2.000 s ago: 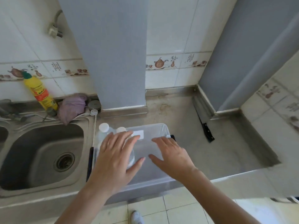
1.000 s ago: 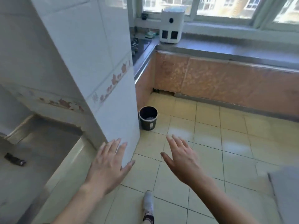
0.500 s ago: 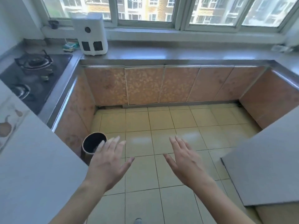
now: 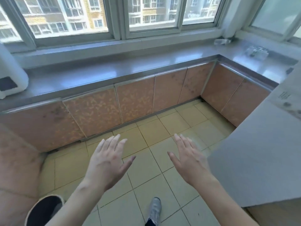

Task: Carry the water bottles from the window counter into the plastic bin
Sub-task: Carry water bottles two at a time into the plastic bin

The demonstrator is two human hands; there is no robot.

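Observation:
The grey window counter (image 4: pixel 123 69) runs under the windows and turns a corner at the far right. A clear water bottle (image 4: pixel 222 41) lies on its side in that far right corner, and more clear bottles (image 4: pixel 256 52) sit blurred a little nearer on the right arm of the counter. My left hand (image 4: pixel 109 162) and my right hand (image 4: pixel 189 160) hover over the floor tiles, both empty with fingers spread, well short of the counter. The plastic bin is out of view.
A white appliance (image 4: pixel 11 74) stands at the counter's left end. A dark waste bin (image 4: pixel 44 209) sits on the floor at the lower left. A grey-clad wall corner (image 4: pixel 260 160) juts in at the right. My shoe (image 4: pixel 154 209) is on the yellow tiles.
The view has swung from the sink and plastic bin round to the window counter and closer to it. Both hands stay empty and spread in front of me.

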